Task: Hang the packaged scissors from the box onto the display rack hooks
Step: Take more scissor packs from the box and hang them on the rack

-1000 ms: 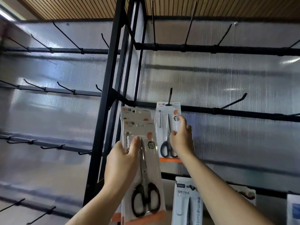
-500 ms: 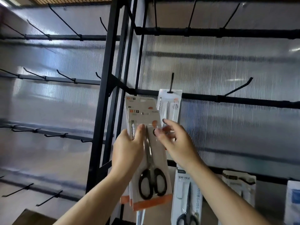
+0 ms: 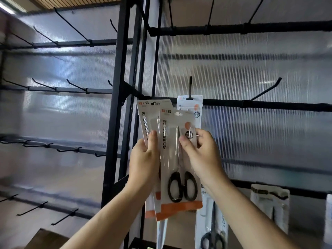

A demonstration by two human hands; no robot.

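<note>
**Rack** [image 3: 116,123] — black metal frame with cross rails and upturned hooks; a ribbed translucent panel [image 3: 251,141] is fixed behind.

**Hung pack** [image 3: 196,105] — one pack of scissors is carried on a hook [image 3: 190,85] near the left end of the middle rail [image 3: 269,105]. Its lower part is hidden by the held packs.

**Front pack** [image 3: 170,164] — white card with an orange band along the bottom edge and black-handled scissors under clear plastic. It is held upright, just below and in front of the hung pack.

**Rear pack** [image 3: 146,115] — same kind, fanned out behind the front pack toward the left. Whether further packs lie behind it cannot be told.

**Left hand** [image 3: 143,159] — the fingers are wrapped behind the rear pack, and the thumb is pressed on its face beside the front pack's left edge.

**Right hand** [image 3: 201,155] — the front pack's right edge is pinched between thumb and fingers, below the orange dot.

**Lower pack** [image 3: 213,225] — scissors are hung from the lower rail [image 3: 240,184], under the right wrist. A second pack [image 3: 269,207] is hung further right on that rail.
</note>
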